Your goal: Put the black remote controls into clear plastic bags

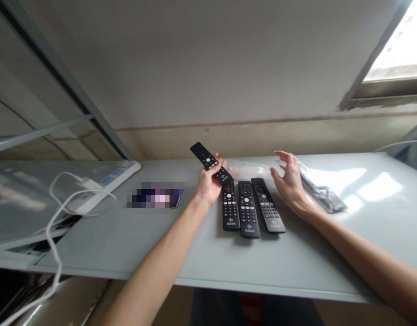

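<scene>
A black remote control point(204, 156) is gripped in my left hand point(209, 184), tilted with its far end raised to the upper left and its buttons facing me. Below it, three more black remotes lie side by side on the table: a left one point(230, 210), a middle one point(248, 213) and a right one point(269, 208). My right hand point(289, 181) hovers to the right of them with fingers apart and nothing in it. Beside that hand lies a dark remote in clear plastic wrap point(322, 190). Behind the row sits a crumpled clear plastic bag point(247, 170).
On the grey table point(201, 258), a phone-like device point(157, 198), its screen blurred out, lies to the left. Farther left are a white power strip point(106, 185) and a looping white cable point(55, 244). A wall point(208, 68) rises behind the table.
</scene>
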{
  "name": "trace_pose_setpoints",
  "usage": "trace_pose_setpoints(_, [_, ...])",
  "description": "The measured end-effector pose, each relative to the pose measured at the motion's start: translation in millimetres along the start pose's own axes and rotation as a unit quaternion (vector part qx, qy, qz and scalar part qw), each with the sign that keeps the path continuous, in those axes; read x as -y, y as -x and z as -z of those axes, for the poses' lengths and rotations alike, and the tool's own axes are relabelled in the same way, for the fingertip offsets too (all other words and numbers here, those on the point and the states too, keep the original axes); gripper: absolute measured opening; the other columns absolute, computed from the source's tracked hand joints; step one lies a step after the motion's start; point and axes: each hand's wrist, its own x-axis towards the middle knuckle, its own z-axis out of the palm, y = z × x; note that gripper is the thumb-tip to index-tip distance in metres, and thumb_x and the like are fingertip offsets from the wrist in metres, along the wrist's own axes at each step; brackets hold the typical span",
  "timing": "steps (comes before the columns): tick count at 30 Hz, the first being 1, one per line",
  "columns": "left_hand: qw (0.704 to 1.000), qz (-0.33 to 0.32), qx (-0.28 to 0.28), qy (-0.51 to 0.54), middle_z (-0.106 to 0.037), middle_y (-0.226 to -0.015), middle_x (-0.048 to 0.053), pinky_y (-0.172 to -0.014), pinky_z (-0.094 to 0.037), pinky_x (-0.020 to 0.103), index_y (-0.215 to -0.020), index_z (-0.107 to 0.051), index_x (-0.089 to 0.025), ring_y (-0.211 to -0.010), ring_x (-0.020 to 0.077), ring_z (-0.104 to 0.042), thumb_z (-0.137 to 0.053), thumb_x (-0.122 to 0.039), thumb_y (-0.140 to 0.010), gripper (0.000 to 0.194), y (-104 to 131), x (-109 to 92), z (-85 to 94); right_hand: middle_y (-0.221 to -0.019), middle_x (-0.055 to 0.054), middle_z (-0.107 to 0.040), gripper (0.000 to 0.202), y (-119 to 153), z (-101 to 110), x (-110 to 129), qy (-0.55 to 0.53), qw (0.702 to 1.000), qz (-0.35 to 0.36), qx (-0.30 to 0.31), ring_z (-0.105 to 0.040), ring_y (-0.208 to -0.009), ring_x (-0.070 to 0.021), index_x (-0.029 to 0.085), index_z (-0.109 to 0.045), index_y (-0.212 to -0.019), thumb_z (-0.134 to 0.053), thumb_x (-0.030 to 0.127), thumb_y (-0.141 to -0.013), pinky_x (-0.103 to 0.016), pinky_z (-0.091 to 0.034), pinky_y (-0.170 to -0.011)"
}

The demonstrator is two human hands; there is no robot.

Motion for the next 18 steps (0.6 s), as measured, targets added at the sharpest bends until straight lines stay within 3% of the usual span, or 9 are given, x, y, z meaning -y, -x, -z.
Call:
trace_pose_setpoints(3, [1.0,0.0,-0.004,0.003,-0.073,-0.107,0.005,-0.116,-0.052,0.047,-0.11,-0.073,-0.021,-0.115,0.0217,-0.07,-0.081,-0.005,-0.075,0.039,-0.4,-0.9,-0.6,-0.128,-0.013,-0.065,0.03,2.3,2.8,10.6,0.084,0.989,0.115,0.039,-0.063,-0.124,-0.0322,0.028,-0.07,-0.121,-0.054,0.022,-0.097,-0.059,-0.052,-0.109])
trace_pose_setpoints(5, [1.0,-0.001,-0.007,0.005,-0.073,-0.104,0.005,-0.114,-0.053,0.046,-0.11,-0.073,-0.021,-0.111,0.0205,-0.071,-0.08,-0.005,-0.075,0.039,-0.7,-1.9,-0.6,-0.12,-0.012,-0.07,0.025,5.9,2.0,16.2,0.1,0.98,0.143,0.1,-0.067,-0.115,-0.0307,0.026,-0.075,-0.108,-0.051,0.022,-0.1,-0.054,-0.056,-0.102])
trace_pose_setpoints(8, [1.0,0.001,-0.015,0.002,-0.072,-0.098,0.003,-0.11,-0.055,0.045,-0.11,-0.072,-0.021,-0.103,0.0193,-0.071,-0.08,-0.005,-0.074,0.04,-1.8,-3.2,1.4,-0.122,-0.014,-0.073,0.028,9.9,-1.0,19.6,0.121,0.968,0.128,0.178,-0.071,-0.112,-0.0316,0.023,-0.078,-0.112,-0.051,0.029,-0.104,-0.053,-0.058,-0.099])
trace_pose_setpoints(13, [1.0,0.017,-0.012,-0.018,-0.069,-0.087,0.0,-0.1,-0.059,0.044,-0.112,-0.07,-0.022,-0.089,0.018,-0.071,-0.08,-0.008,-0.074,0.042,-3.8,-2.5,7.5,-0.135,-0.014,-0.075,0.047,6.7,1.6,16.0,0.131,0.946,0.099,0.28,-0.071,-0.124,-0.0333,0.021,-0.08,-0.114,-0.04,0.045,-0.112,-0.052,-0.056,-0.11])
trace_pose_setpoints(18, [0.999,0.024,-0.014,-0.024,-0.066,-0.082,-0.001,-0.093,-0.06,0.04,-0.11,-0.069,-0.022,-0.08,0.0165,-0.07,-0.079,-0.008,-0.073,0.041,-6.5,0.5,11.5,-0.147,-0.015,-0.069,0.053,2.6,5.8,-3.2,0.142,0.931,0.127,0.311,-0.059,-0.142,-0.0381,0.023,-0.076,-0.13,-0.031,0.046,-0.114,-0.063,-0.047,-0.12])
